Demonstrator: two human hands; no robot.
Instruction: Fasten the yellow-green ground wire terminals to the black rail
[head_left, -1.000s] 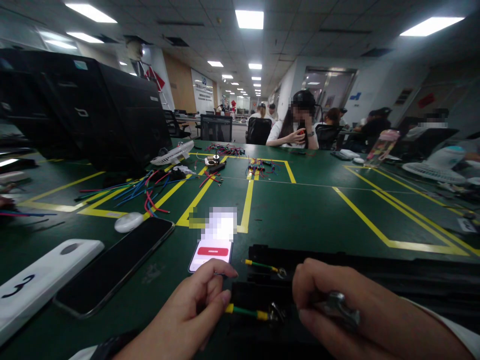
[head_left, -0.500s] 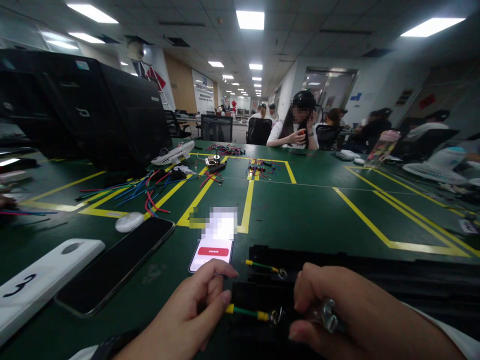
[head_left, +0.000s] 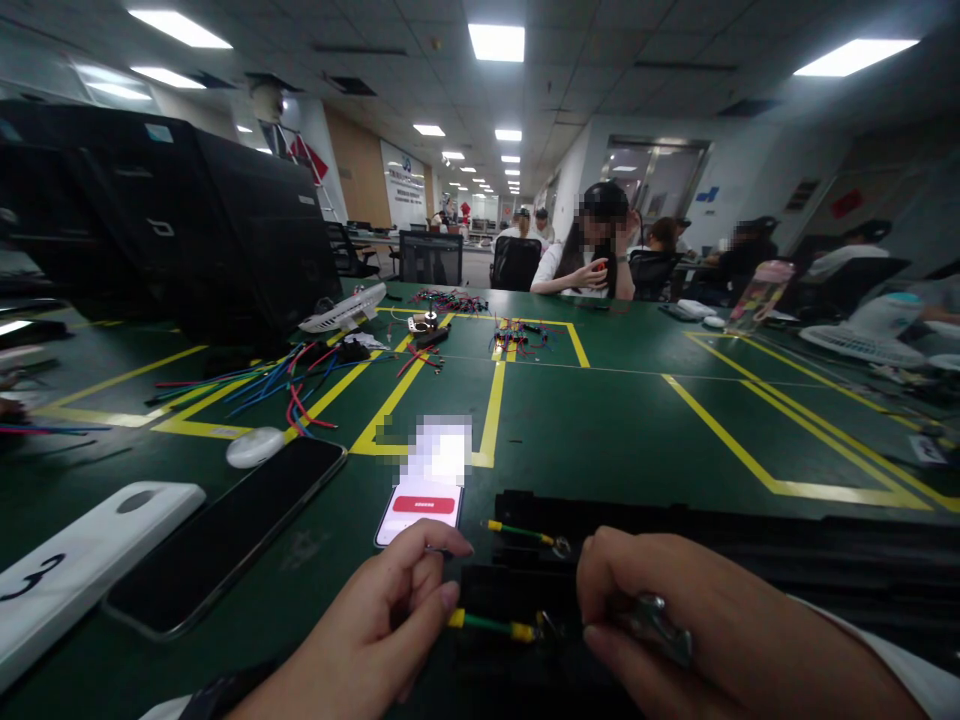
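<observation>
My right hand [head_left: 667, 610] is closed, thumb and index pressed together, around a small shiny metal piece [head_left: 660, 620]. Its exact kind is unclear because the fingers cover part of it. My left hand [head_left: 382, 615] is loosely curled, with index and thumb tips apart and no held object showing. Beside its thumb runs a short green wire [head_left: 489, 624] with yellow ends and a metal ring terminal, over a black bar [head_left: 487, 590]. A second green-and-yellow wire [head_left: 517, 532] lies on another black bar [head_left: 645, 520] behind. A phone [head_left: 420, 515] with a lit screen lies just past my left fingers.
To the left are a dark phone [head_left: 232, 540], a white case [head_left: 97, 560] marked 3 and a white oval object [head_left: 255, 447]. Loose wires [head_left: 292, 380] and a black computer case [head_left: 217, 230] stand further back. Across the table sits a person [head_left: 585, 270].
My right hand has shifted slightly left, and its thumb has closed against the index finger. The metal piece has turned in the grip. My left hand has stayed nearly still.
</observation>
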